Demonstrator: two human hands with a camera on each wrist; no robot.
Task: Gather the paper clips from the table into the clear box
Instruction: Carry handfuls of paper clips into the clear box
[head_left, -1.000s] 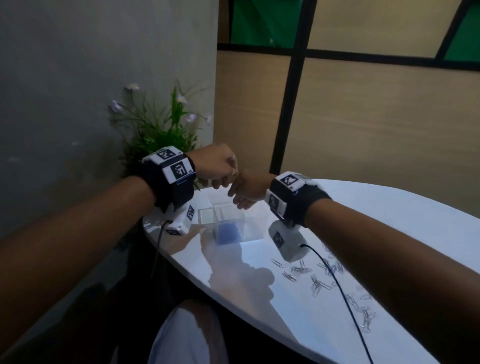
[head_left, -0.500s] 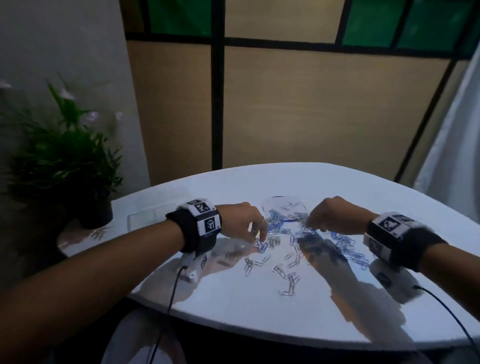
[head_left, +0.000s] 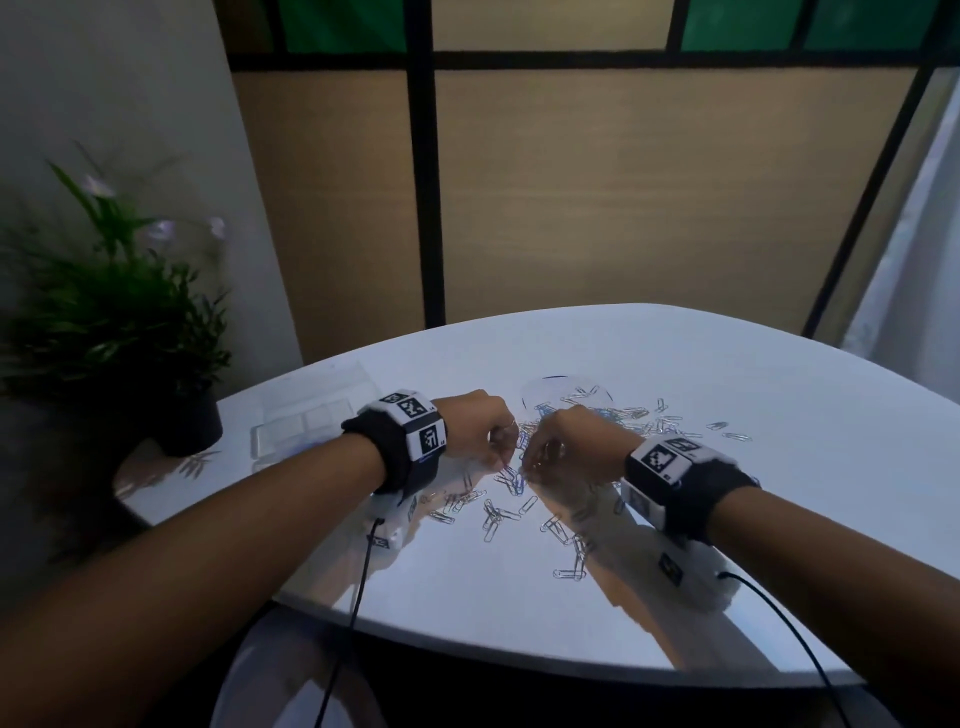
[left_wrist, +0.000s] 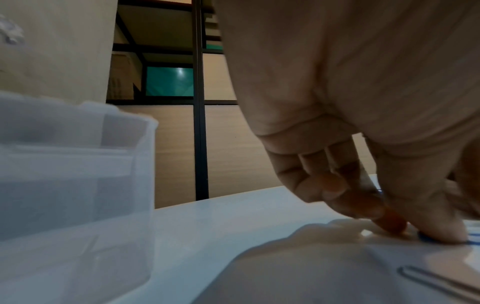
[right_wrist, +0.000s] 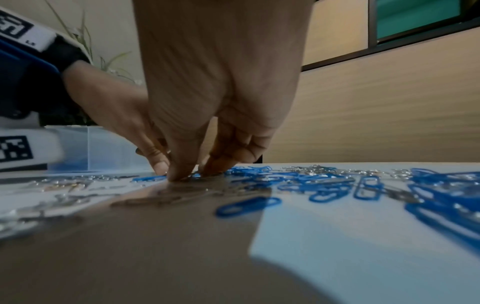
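Blue and silver paper clips (head_left: 640, 415) lie scattered over the white table (head_left: 727, 364), and loose silver ones (head_left: 497, 515) lie nearer me. The clear box (head_left: 306, 418) stands to the left; its wall (left_wrist: 78, 185) fills the left of the left wrist view. My left hand (head_left: 501, 460) is down at the pile's near edge, thumb and forefinger pinching a blue clip (left_wrist: 426, 237) against the table. My right hand (head_left: 531, 462) is right beside it, its thumb and fingers (right_wrist: 182, 172) closing on clips (right_wrist: 197, 175) on the tabletop. The two hands nearly touch.
A potted plant (head_left: 114, 332) stands at the table's left edge behind the box. Wrist-camera cables (head_left: 358, 597) hang off the near edge. A wood-panelled wall rises behind the table. Blue clips (right_wrist: 369, 188) spread to the right of my right hand.
Both hands left the space above the clear box and came down to the clip pile. Since half a second ago they have drawn together at its near edge.
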